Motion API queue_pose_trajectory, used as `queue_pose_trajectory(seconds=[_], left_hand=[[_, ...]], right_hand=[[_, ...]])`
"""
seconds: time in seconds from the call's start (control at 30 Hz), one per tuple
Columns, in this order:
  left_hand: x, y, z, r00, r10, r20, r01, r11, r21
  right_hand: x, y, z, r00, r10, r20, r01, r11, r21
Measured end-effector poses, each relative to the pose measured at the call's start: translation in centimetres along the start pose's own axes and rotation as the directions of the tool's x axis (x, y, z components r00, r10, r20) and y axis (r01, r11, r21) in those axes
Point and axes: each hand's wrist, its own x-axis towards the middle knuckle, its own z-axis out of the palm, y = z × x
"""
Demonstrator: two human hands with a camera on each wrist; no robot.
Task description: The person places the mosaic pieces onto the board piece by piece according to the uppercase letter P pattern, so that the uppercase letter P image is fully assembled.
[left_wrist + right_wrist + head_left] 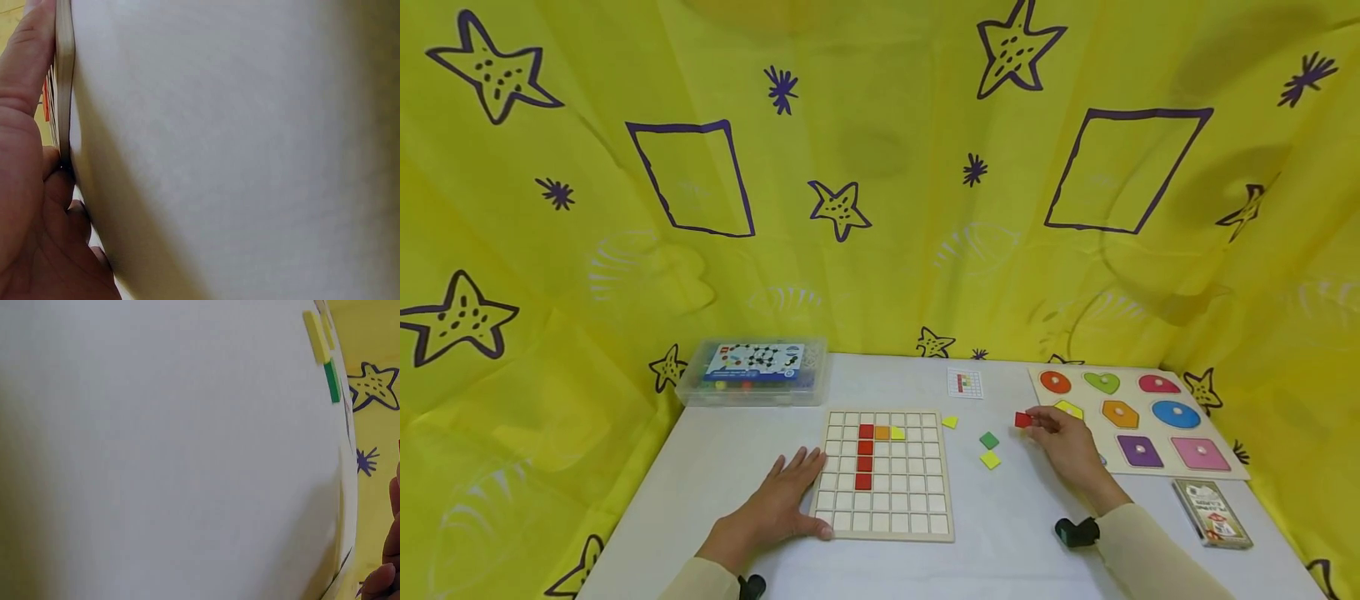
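Left hand (775,504) lies flat, fingers straight, against the wooden grid board's (886,521) left edge on the white worktop (1015,525). Right hand (1071,450) pinches a small red square tile (1022,420) at its fingertips, beside the wooden shape puzzle (1213,467).

Bright even light, blurred wrist views

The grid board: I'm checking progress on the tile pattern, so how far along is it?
Placed on the grid board: four red tiles in a column, then an orange tile and a yellow piece. The right hand pinches another red tile; the left hand steadies the board. Loose green and yellow tiles remain; most cells are empty.
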Motion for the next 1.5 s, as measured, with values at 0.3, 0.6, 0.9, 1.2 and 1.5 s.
queue_pose_trajectory(seconds=[0.3,0.6,0.9,1.2,1.5], left_hand=[[0.0,0.0,0.3,1.0,-0.009,0.001,0.009,1.0,-0.001],[0.1,-0.1,0.2,1.0,0.004,0.001,-0.004,1.0,-0.013],[0.4,-0.1,0.1,1.0,-0.01,0.006,0.01,1.0,-0.007],[0.3,-0.1,0.2,1.0,-0.025,0.011,0.025,1.0,-0.006],[0.1,0.1,-0.1,1.0,0.008,-0.004,-0.008,1.0,-0.013]], right_hand=[[-0.6,-2.0,1.2,0.999,-0.002,-0.039,0.007,0.992,0.125],[-1.1,-3.9,2.9,0.999,-0.019,-0.04,0.025,0.986,0.162],[-1.7,-5.3,5.3,1.0,-0.009,-0.03,0.016,0.975,0.223],[-3.3,-7.2,7.9,1.0,-0.017,-0.018,0.021,0.962,0.27],[-4.7,-9.1,10.5,0.997,-0.075,0.011,0.067,0.945,0.319]])
